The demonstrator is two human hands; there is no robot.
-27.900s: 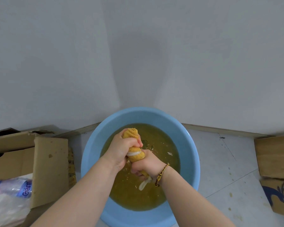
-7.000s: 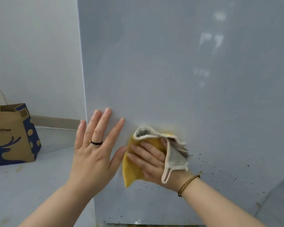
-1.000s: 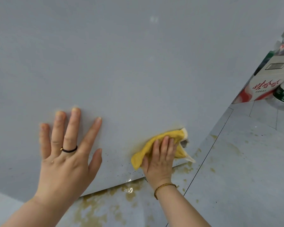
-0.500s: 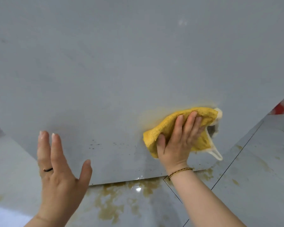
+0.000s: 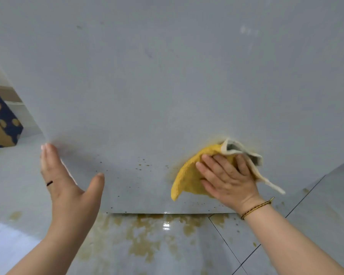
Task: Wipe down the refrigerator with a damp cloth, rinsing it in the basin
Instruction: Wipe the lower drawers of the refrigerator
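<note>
**Low on the panel, cloth flat, specks waiting to the left**

Here we are down at the foot of the pale grey, smooth refrigerator panel (image 5: pixel 167 86). The right hand (image 5: pixel 228 179) is spread flat with its fingers straight and apart, pressing the yellow terry cloth (image 5: pixel 187 179) against the metal. It presses rather than clutches. The cloth's pale backing is folded over at the top, and a loose tail hangs off to the right.

The cloth lies slantwise, with its long axis running from the lower left up to the upper right. Its low corner sits just above the panel's bottom edge.

This is the relation that matters. A scatter of small brown specks (image 5: pixel 141 165) dots the panel to the left of the cloth, between the two hands. The right hand is already on the cloth and is the nearer one, so by my reading a sweep leftward along that low band is the call.

The left hand (image 5: pixel 68 187), wearing a thin dark ring (image 5: pixel 49 183), is open. Its fingers are straight and together, its thumb is out, and it is held edge-on near the panel's left edge. I cannot tell whether it touches the panel.

Below, brownish puddle stains (image 5: pixel 147 241) spread over the glossy tiled floor (image 5: pixel 306 225), right under the panel. The blue basin is nowhere in shot, so any rinse means leaving this spot. Plenty of the job looks undone down here.
</note>
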